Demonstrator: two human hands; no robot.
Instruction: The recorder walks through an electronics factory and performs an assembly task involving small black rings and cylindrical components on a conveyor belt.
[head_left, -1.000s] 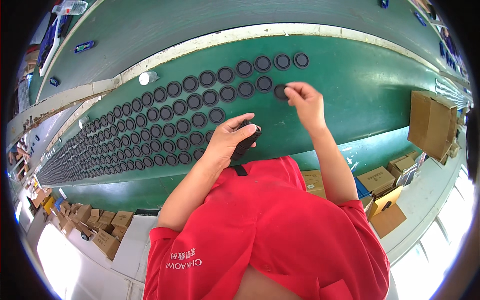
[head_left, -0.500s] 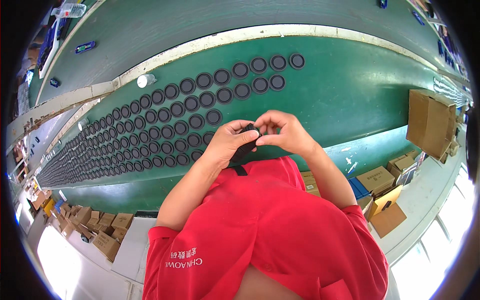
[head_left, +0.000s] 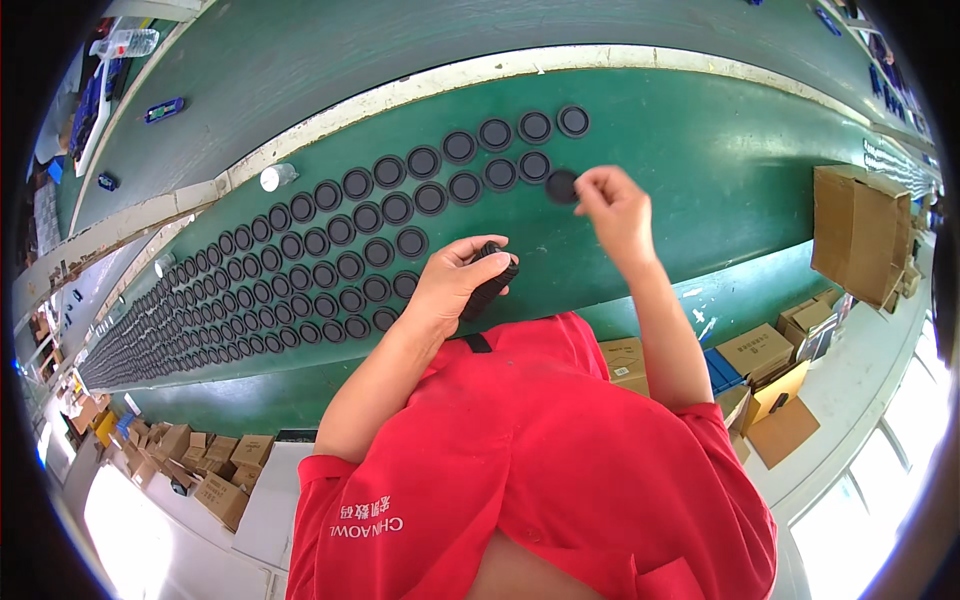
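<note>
Right hand point(head_left: 612, 205), fingers pinched narrow, holds one black round disc point(head_left: 562, 186) by its edge just over the green belt point(head_left: 720, 160), at the near end of the second row, right beside the last disc already lying there. Left hand point(head_left: 455, 280) is curled shut around a short stack of the same black discs point(head_left: 490, 280), held close to the body above the belt's near edge. Each disc looks thin and light, with a raised rim and a flat centre, probably rubber or soft plastic, so it should flex a little rather than crack; the matt surface likely grips well, and the rim is the sensible place to pinch it, as the right fingertips do, since a flat disc on a belt gives no other purchase. The stack would slide apart if squeezed loosely, so a full wrap of the fingers suits it. Laid discs point(head_left: 380, 215) run in four rows, curving away to the left until they are too small to count; several dozen at least. How many are in the stack I cannot tell. One small white bottle point(head_left: 277, 177) lies beyond the rows, near the belt's pale border. One tall cardboard box point(head_left: 855, 235) stands at the right, with several smaller cartons point(head_left: 760, 350) below the belt.
</note>
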